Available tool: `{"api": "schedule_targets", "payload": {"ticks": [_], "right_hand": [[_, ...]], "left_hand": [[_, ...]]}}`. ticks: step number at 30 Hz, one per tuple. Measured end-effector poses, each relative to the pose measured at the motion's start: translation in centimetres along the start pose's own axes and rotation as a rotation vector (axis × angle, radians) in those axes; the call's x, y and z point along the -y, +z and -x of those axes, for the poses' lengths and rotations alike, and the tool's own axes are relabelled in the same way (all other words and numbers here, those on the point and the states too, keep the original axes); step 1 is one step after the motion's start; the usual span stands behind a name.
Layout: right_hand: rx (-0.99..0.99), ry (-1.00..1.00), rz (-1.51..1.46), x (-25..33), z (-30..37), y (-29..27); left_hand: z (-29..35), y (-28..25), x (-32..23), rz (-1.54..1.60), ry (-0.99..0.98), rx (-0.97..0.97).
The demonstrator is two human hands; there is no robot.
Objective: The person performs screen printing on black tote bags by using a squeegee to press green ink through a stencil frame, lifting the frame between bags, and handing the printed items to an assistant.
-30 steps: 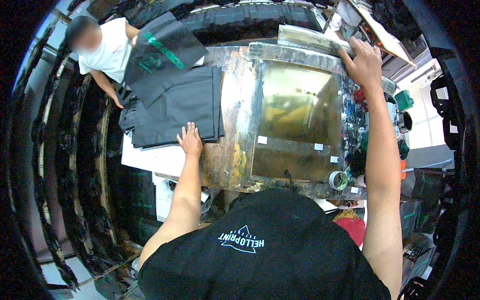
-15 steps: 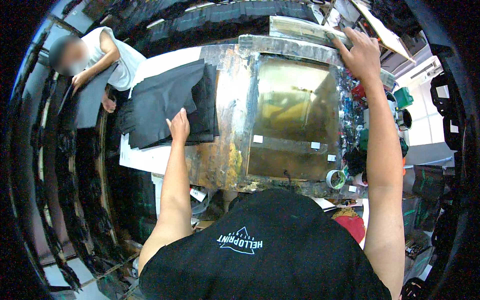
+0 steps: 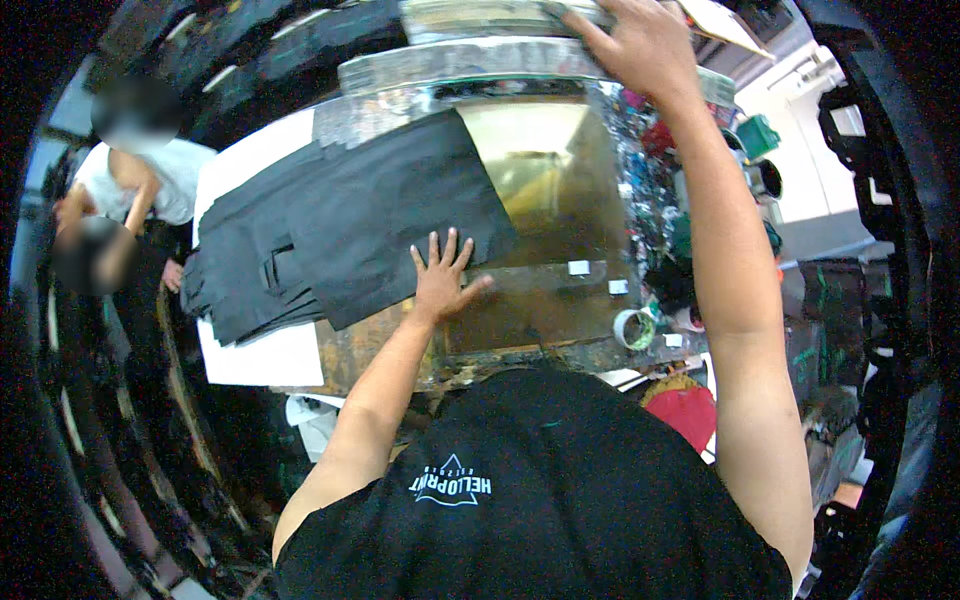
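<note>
My left hand (image 3: 440, 286), fingers spread, lies flat at the near edge of a black fabric sheet (image 3: 400, 190). The sheet extends from a fanned stack of similar black pieces (image 3: 240, 270) onto a glossy, yellowish-brown printing board (image 3: 560, 230). A slot is cut in one of the stacked pieces. Up at the far right, my right hand (image 3: 645, 50) holds the edge of a long pale frame (image 3: 480, 58), its thumb lying along it. The fingertips there run partly out of view.
White sheeting (image 3: 260, 365) lies under the stack. A roll of tape (image 3: 634, 328) and small white squares (image 3: 579, 268) sit on the board. Paint-stained cans (image 3: 766, 180) and a green container (image 3: 758, 135) stand right. Another person (image 3: 175, 185) bends at the left.
My left hand moved right, drawing the black sheet from the stack across the printing board, and its fingers spread. My right hand stays at the frame. The view has shifted.
</note>
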State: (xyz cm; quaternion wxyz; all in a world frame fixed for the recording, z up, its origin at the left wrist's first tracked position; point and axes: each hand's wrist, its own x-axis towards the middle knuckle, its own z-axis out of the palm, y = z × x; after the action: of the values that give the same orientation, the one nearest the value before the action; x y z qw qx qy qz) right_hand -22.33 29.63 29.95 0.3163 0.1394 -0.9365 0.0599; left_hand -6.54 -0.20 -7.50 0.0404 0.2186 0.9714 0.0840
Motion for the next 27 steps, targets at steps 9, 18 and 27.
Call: {"api": "schedule_targets", "payload": {"ticks": [9,18,27], "right_hand": [[0.043,-0.031,-0.054,-1.3,-0.7,0.3],[0.082,-0.043,-0.058,-1.8,-1.7,0.8],[-0.057,-0.065,-0.101,-1.4,-1.0,0.8]], "left_hand": [[-10.3,1.6,-13.1,0.109,0.284,0.071],[-10.1,2.9,-16.8,0.170,0.316,0.003],[-8.2,-1.4,-17.2,0.421,0.109,0.134]]}}
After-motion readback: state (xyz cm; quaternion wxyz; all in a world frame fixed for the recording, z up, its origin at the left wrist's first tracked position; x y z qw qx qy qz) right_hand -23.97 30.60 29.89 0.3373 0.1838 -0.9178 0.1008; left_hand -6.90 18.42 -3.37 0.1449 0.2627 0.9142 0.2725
